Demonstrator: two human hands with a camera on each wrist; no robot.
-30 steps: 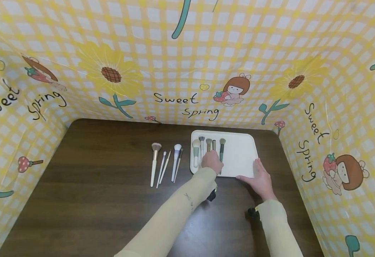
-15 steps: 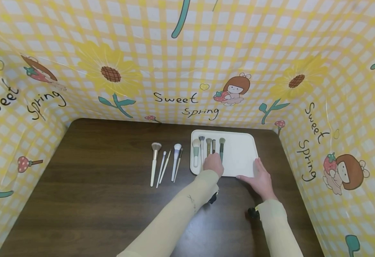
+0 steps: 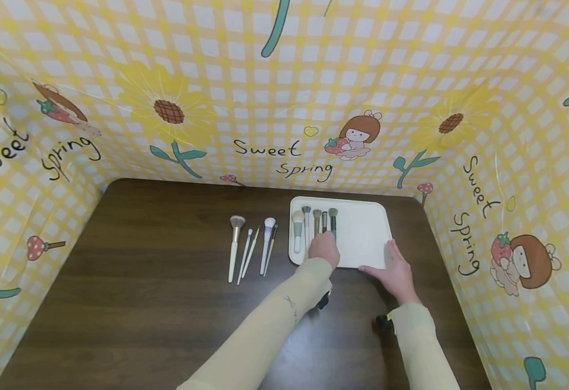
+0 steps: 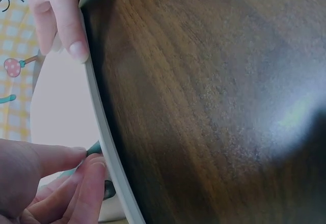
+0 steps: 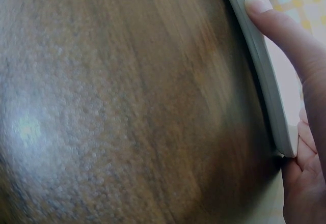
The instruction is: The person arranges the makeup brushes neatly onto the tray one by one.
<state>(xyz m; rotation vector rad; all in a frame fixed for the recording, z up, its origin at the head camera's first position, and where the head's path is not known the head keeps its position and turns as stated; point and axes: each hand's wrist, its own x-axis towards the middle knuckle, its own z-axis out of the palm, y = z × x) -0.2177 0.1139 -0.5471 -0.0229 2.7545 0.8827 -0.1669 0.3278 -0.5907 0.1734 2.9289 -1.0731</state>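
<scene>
Though farther right before, dark-green brush (image 3: 333, 221) now nearer slim brush (image 3: 324, 221)

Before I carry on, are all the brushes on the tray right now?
No, five brushes lie on the dark table to the left of the white tray in the head view.

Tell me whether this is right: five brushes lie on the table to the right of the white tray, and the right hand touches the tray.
Wrong side: the head view shows the five brushes to the left of the white tray. The rest holds: they lie on the table, and the right hand touches the tray.
</scene>
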